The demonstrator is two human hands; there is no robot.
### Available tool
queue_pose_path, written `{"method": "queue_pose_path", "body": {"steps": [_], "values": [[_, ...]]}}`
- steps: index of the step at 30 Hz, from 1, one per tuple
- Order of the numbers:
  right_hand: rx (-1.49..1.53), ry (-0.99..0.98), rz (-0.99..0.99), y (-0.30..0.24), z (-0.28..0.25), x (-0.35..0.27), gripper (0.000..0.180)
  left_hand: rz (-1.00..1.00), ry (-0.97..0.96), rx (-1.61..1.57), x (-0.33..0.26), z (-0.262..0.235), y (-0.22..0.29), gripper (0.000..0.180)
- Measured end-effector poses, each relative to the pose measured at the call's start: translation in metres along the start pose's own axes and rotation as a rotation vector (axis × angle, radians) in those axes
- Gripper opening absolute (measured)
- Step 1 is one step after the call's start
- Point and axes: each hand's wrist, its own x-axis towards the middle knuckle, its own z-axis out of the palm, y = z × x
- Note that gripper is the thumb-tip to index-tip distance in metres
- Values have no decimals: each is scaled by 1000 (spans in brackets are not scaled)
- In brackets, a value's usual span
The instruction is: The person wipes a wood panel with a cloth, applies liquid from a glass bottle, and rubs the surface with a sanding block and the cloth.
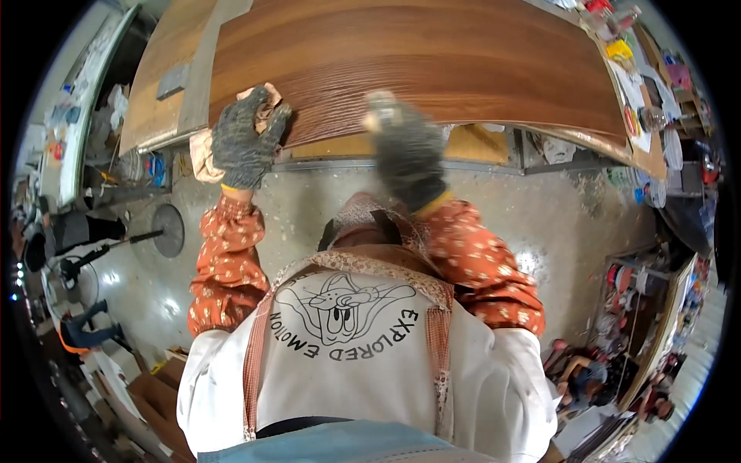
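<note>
A large brown wood-grain panel [432, 54] lies across a workbench in front of me. My left hand [245, 143], in a grey knit glove, presses a pale pink cloth [202, 154] against the panel's near left edge. My right hand [405, 147], also gloved, is blurred at the panel's near edge and grips a small pale object [380, 116] whose kind I cannot tell. Both forearms wear orange flowered sleeves, and a white apron covers my front.
A lighter wooden board [158, 85] with a grey metal strip lies left of the panel. Small tools and papers [629, 77] crowd the bench's right end. A fan on a round base [166, 230] stands on the concrete floor at left. Cluttered shelves [656, 309] fill the right side.
</note>
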Motion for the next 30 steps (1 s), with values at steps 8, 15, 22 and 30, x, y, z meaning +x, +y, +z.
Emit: {"method": "queue_pose_path", "body": {"steps": [8,15,22,30], "values": [[-239,403,484,167,-53,-64,41,-24,-168,-309,5,-14,-26,62],[53,-7,181,-2,10,-28,30,-111,-366,-198,37,-17,-31,55],[83,7,413,71,-35,-42,29,89,-263,29,34,-17,-40,51],[-450,140,583,233,-104,-82,39,128,-377,-47,68,7,15,48]]}}
